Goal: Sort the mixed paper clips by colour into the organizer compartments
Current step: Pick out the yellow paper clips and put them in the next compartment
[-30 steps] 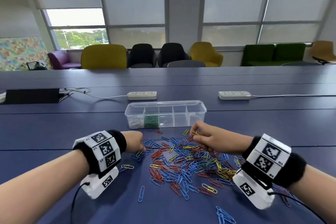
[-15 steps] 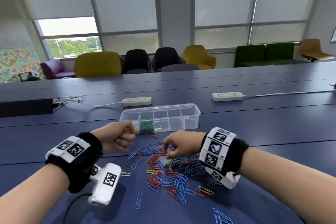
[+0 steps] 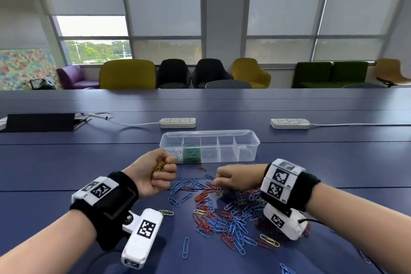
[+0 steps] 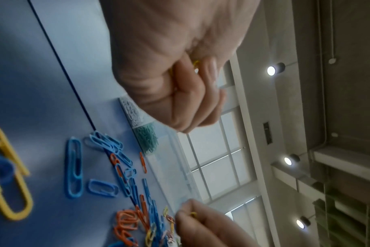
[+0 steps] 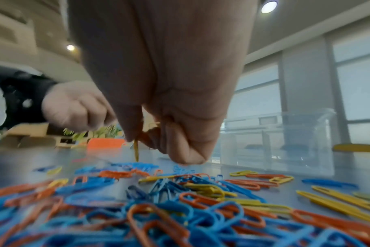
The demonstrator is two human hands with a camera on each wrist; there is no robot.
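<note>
Just in front of the left hand (image 3: 153, 172) sits the clear organizer (image 3: 249, 143) on the blue table (image 3: 66, 162); that grip is curled round a bunch of yellow clips (image 3: 161, 165), raised off the table. Right hand (image 3: 238, 178), beside it, pinches one yellow clip (image 5: 136, 150) hanging down over the mixed clip pile (image 3: 224, 216). White clips (image 3: 175, 156) and green clips (image 3: 192, 154) fill the organizer's two leftmost compartments.
</note>
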